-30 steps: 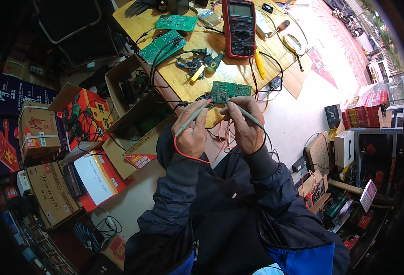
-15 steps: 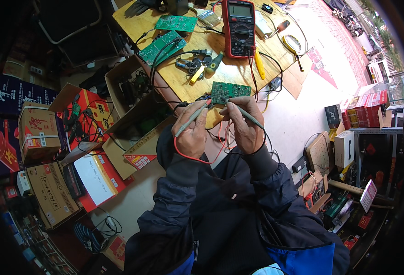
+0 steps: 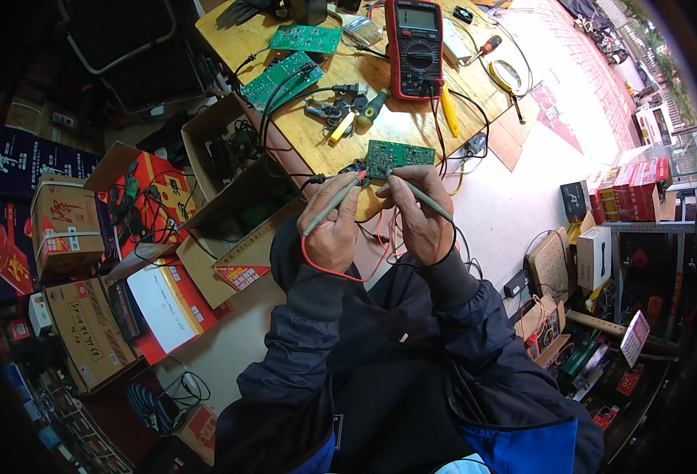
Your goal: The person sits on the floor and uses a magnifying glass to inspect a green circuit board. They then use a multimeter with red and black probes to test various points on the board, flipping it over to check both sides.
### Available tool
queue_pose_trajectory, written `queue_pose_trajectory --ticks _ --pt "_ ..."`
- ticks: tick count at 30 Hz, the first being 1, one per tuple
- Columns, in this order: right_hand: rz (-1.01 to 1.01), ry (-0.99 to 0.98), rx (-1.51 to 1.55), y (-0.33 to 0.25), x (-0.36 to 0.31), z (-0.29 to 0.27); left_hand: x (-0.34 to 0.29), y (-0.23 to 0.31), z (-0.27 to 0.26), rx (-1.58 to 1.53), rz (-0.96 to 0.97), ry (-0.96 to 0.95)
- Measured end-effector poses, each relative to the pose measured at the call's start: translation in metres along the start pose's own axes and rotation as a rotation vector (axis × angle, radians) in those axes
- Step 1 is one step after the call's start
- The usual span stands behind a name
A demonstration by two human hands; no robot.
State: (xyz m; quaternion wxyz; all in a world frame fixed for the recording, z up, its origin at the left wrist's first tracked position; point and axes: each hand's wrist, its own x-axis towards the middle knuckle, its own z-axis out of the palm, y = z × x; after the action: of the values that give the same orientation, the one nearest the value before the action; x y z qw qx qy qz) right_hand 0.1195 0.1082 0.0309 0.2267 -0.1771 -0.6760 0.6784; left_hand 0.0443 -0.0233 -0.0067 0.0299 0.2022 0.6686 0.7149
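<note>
Circuit board [image 3: 400,158], green and densely populated, is located at the near edge of the wooden surface [image 3: 301,144], just beyond the fingertips of both hands. Whether it is borne by the surface or by the fingers cannot be told.

Left hand [image 3: 331,225]: clamped on a grey-green probe with a red lead [image 3: 308,254]; its reddish tip is directed at the board's lower left corner. Right hand [image 3: 421,217]: clamped on a second grey-green probe with a black lead [image 3: 464,237]; its tip is held at the board's lower edge. Electrical contact cannot be confirmed at either tip.

Red-framed multimeter [image 3: 416,51] is placed beyond the board, its display too small to be read. Two larger green boards are laid at the far left, the lower one [image 3: 282,82] crossed by a black cable. Between these and the multimeter, a green-handled screwdriver [image 3: 373,108] is seen. A yellow-rimmed magnifier [image 3: 505,76] is set to the right.
</note>
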Motion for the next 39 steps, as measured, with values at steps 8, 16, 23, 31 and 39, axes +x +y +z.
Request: queue_pose_trajectory --ticks 8,16,23,31,39 --pt "0.007 0.006 0.005 0.0000 -0.0004 -0.0001 -0.0002 0.0003 0.0003 -0.019 -0.019 0.004" --pt "-0.008 0.006 -0.015 0.0033 0.0007 -0.0025 -0.0001 0.0008 0.0000 0.010 -0.011 -0.003" --pt "-0.034 0.032 -0.057 0.0037 0.0018 -0.0009 0.0011 0.0004 0.0002 0.058 0.015 0.016" --pt "-0.025 0.037 -0.085 0.0016 0.0019 -0.0008 0.0011 -0.0005 0.0015 0.100 0.072 0.025" --pt "-0.007 0.010 -0.074 0.0008 0.0022 -0.0017 0.0029 -0.0008 0.0016 0.139 0.113 0.031"
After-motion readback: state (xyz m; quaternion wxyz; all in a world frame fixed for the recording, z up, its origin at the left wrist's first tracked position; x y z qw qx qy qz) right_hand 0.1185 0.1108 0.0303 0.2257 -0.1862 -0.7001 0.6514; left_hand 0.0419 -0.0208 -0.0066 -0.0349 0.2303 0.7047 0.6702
